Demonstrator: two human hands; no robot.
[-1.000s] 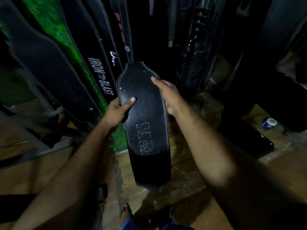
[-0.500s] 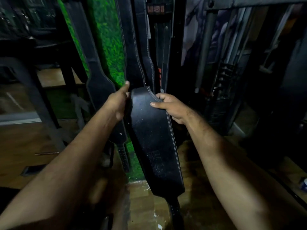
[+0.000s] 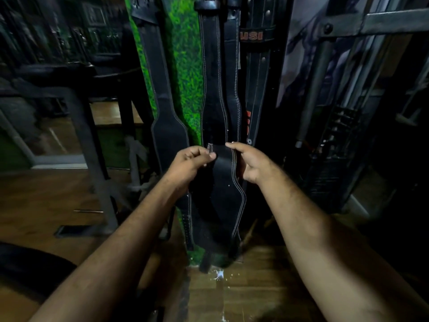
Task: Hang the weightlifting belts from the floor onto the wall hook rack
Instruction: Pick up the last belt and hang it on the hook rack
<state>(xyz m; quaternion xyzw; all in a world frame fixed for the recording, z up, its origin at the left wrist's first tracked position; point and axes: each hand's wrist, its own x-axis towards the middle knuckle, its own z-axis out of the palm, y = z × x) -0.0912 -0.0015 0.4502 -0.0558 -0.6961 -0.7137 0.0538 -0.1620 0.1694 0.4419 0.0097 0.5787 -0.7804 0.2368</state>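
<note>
I hold a black leather weightlifting belt (image 3: 222, 196) with white stitching upright in front of the green wall. My left hand (image 3: 188, 166) pinches its upper left corner. My right hand (image 3: 250, 163) rests against its upper right edge, index finger stretched over the top. The belt's wide part hangs down between my forearms toward the floor. Behind it several black belts (image 3: 218, 89) hang on the wall, one of them marked USI (image 3: 251, 36). Their top ends, and any hooks, lie above the frame's edge.
A green grass-patterned wall strip (image 3: 185, 73) runs behind the belts. A dark metal bench frame (image 3: 88, 126) stands at left on the wooden floor (image 3: 46, 201). Bars and a weight-stack machine (image 3: 329, 135) crowd the right. White specks lie on the floor (image 3: 219, 274) below the belt.
The belt has risen higher along the wall and stands more upright. My left hand moved from its side to pinch the top corner. My view tilted upward, showing more of the hanging belts.
</note>
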